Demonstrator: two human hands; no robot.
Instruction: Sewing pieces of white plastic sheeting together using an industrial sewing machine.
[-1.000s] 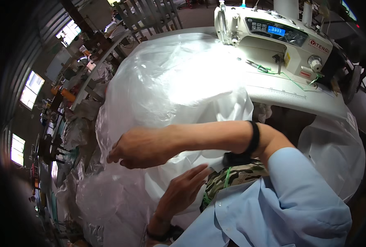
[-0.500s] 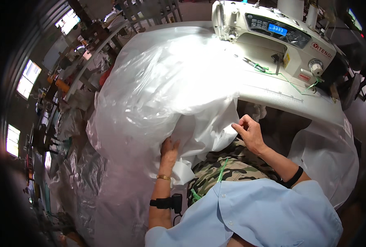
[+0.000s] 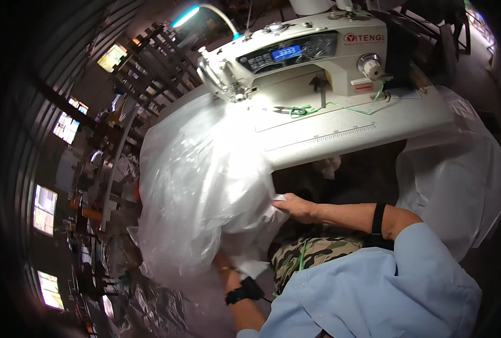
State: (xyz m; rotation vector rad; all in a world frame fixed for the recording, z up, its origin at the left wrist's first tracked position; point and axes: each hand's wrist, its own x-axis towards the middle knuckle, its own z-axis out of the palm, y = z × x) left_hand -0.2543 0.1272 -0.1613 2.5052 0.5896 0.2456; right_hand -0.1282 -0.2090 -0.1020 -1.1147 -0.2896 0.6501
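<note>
A large, wrinkled sheet of translucent white plastic [image 3: 177, 186] spreads over the left end of the sewing table and hangs down towards my lap. My right hand [image 3: 296, 207] pinches the right edge of this sheet between thumb and fingers, just in front of the table edge. Lower and to the left, my left hand [image 3: 222, 262] reaches in at the sheet's lower folds, and the plastic hides its fingers. Behind the sheet stands a white sewing machine [image 3: 340, 48]; its needle area is washed out by bright light.
A lit lamp [image 3: 186, 16] on a bent neck rises over the machine. Small dark snips [image 3: 284, 110] and green thread [image 3: 302, 111] lie on the white table [image 3: 340, 121]. More white plastic [image 3: 448, 174] hangs at the right. Racks and heaped clear plastic [image 3: 154, 304] stand at the left.
The view has turned, bringing the machine further left and the lamp into sight. My right hand has come to the sheet's edge and pinches it. My left hand's fingers have slipped behind plastic.
</note>
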